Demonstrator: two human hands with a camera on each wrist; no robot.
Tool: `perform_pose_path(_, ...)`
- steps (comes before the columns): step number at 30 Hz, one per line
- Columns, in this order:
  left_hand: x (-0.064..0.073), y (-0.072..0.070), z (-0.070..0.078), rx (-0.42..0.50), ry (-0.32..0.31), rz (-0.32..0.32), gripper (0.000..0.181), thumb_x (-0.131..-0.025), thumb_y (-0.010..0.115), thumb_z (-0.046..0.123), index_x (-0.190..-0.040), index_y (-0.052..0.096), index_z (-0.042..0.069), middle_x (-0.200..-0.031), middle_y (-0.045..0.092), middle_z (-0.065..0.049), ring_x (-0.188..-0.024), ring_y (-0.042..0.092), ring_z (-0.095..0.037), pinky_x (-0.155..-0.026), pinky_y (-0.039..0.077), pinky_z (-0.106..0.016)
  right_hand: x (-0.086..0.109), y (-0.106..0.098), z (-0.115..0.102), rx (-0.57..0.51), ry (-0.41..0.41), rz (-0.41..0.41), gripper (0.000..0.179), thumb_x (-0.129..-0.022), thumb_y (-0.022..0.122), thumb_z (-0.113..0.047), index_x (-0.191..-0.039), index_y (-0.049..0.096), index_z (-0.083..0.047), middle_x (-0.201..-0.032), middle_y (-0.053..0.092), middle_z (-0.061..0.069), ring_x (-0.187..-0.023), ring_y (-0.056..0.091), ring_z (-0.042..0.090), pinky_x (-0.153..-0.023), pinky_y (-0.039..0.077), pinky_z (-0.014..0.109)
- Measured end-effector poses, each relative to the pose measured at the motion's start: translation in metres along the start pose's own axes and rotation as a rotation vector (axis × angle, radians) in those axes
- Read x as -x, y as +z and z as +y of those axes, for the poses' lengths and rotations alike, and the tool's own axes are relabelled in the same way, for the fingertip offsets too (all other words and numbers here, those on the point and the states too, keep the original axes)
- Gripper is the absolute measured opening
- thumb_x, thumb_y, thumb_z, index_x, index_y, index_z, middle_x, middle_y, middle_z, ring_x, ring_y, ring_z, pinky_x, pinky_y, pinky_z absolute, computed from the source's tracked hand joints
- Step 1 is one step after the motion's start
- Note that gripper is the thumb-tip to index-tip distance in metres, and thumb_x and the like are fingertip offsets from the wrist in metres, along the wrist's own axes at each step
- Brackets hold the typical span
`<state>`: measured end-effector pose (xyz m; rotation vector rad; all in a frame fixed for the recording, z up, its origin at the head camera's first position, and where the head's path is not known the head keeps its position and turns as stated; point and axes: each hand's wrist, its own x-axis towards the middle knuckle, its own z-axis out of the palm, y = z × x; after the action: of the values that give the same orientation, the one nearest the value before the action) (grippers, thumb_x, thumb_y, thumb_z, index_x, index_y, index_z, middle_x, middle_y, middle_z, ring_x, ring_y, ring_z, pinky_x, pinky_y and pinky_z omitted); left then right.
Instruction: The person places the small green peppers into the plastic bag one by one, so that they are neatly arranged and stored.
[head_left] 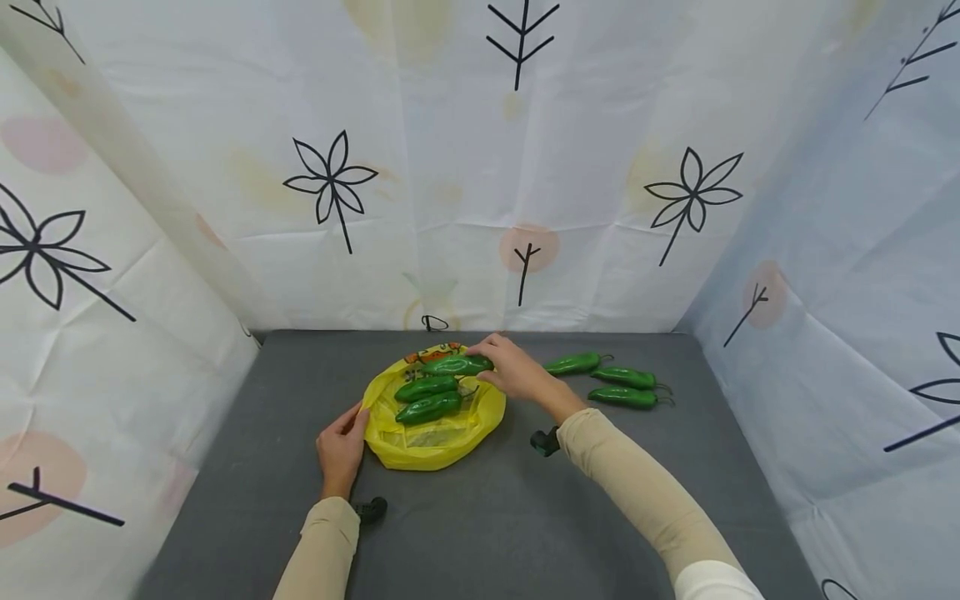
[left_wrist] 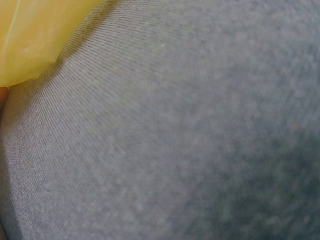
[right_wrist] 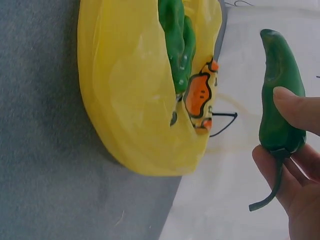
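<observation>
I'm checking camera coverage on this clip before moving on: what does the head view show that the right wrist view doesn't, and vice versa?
Only the head view: the left hand at the edge of the round-spread yellow plastic bag, the beige fabric sleeves, and three long glossy green peppers on the table right of the bag.

Only the right wrist view: the thin curved green stem of the held pepper.

Both: the right hand holding that pepper, the bag with green peppers inside, the grey tabletop and the white patterned backdrop.
</observation>
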<state>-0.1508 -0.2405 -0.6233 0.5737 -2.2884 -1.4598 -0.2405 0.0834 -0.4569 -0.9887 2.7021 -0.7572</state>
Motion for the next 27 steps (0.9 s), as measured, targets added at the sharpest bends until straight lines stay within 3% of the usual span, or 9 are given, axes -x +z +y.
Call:
perform_pose_path(13,0.0,0.001,-0.002,-0.004,0.008,0.013,0.043,-0.095,0.068,0.05,-0.126,0.075,0.021,-0.123,0.075,-0.01,-0.114,0.07,-0.028,-0.081,0.039,-0.002,-0.008,0.019,-0.009,-0.02,-0.022,-0.07,0.038,-0.099,0.068,-0.017,-0.137,0.063,-0.014,-0.138,0.059,0.009,-0.129,0.056,0.029,-0.107,0.049,0.046)
perform_pose_path(27,0.0,0.003,-0.001,-0.019,0.025,0.034,0.042,-0.095,0.069,0.049,-0.125,0.076,0.02,-0.121,0.076,-0.009,-0.112,0.071,-0.026,-0.08,0.039,-0.002,-0.011,0.039,-0.02,0.027,-0.014,-0.179,0.043,-0.101,0.065,-0.02,-0.144,0.058,-0.016,-0.145,0.056,0.009,-0.133,0.055,0.025,-0.108,0.05,0.04)
